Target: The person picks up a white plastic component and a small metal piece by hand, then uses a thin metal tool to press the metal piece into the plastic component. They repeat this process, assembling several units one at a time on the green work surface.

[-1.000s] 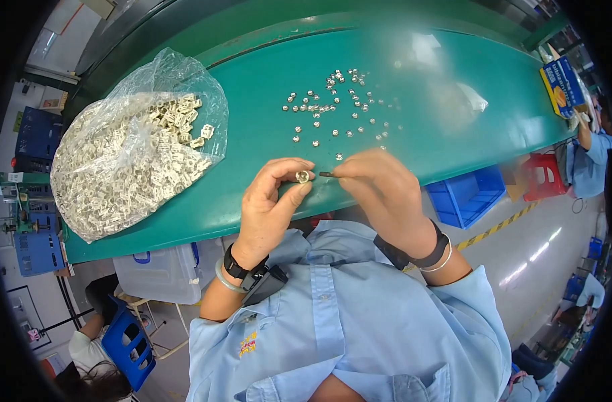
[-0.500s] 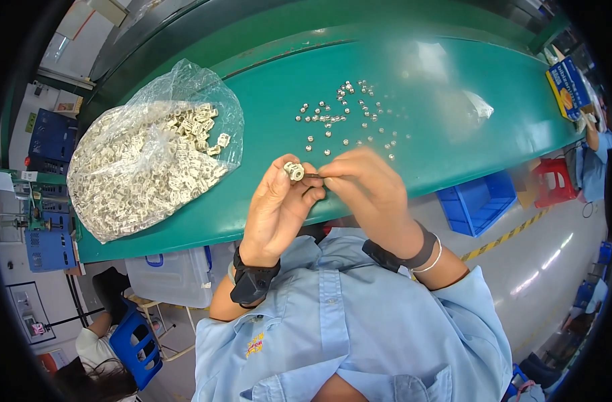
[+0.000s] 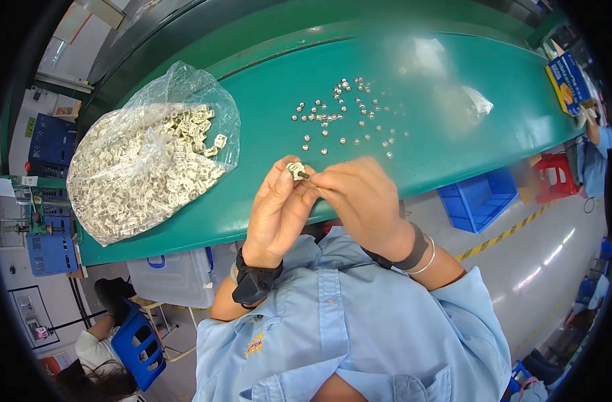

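A small cream-coloured plastic part (image 3: 295,169) is pinched between the fingertips of my left hand (image 3: 274,213), near the front edge of the green table (image 3: 265,144). My right hand (image 3: 363,204) has its fingers closed on a thin dark rod (image 3: 304,175), whose tip meets the plastic part. The rod's far end is hidden in my fingers, so its exact kind does not show. Beyond my hands, many small shiny metal balls or beads (image 3: 326,117) lie scattered on the table. To the left sits a clear plastic bag (image 3: 152,167) full of similar cream parts, its mouth toward the right.
A blue crate (image 3: 480,199) and a red stool (image 3: 556,175) stand on the floor to the right. A blue and yellow box (image 3: 568,84) is at the table's right end. At lower left are a lidded plastic bin (image 3: 175,278) and a person by a blue chair (image 3: 137,345).
My right hand has moved slightly left and turned, bringing the dark rod up against the cream part. The left hand keeps its pinch, and the part has tilted a little.
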Motion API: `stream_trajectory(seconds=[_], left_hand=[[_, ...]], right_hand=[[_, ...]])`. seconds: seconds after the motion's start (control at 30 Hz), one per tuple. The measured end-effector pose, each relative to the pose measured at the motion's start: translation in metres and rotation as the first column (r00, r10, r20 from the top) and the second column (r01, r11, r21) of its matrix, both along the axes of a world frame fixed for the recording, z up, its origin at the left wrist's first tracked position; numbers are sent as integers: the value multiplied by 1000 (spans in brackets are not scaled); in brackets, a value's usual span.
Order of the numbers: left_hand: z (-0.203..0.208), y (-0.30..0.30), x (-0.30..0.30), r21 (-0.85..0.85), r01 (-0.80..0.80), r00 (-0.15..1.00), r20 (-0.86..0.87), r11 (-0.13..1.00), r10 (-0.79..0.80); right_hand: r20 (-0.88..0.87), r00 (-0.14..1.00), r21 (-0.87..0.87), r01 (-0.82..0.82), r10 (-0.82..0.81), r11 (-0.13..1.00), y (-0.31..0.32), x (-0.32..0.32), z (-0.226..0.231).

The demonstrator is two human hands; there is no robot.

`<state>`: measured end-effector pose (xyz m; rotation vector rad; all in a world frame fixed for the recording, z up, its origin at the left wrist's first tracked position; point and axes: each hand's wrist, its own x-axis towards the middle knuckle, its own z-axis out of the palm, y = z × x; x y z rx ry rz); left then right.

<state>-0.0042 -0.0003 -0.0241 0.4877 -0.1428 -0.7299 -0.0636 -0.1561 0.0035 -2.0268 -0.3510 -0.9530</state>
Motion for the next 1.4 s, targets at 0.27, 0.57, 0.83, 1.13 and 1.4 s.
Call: stream_trajectory(seconds=[0.27, 0.57, 0.83, 1.13, 1.4], left_hand=[[5, -10, -7, 164, -202, 965, 204, 966, 167], [15, -6, -6, 376, -484, 785, 586, 790, 202], [21, 8, 3, 290, -773, 300, 951, 564, -78], [21, 18, 4, 385, -796, 346, 923, 467, -171], [6, 21, 8, 328, -863, 196, 918, 384, -344]], right_hand=[[-58, 998, 188, 4, 7, 982, 9, 3, -17], [-300, 919, 597, -30, 257, 802, 13, -1, -14], [-399, 817, 707, -14, 415, 707, 11, -6, -7], [-221, 967, 197, -81, 124, 977, 4, -2, 3], [-262, 961, -102, -118, 87, 988, 7, 13, -5]])
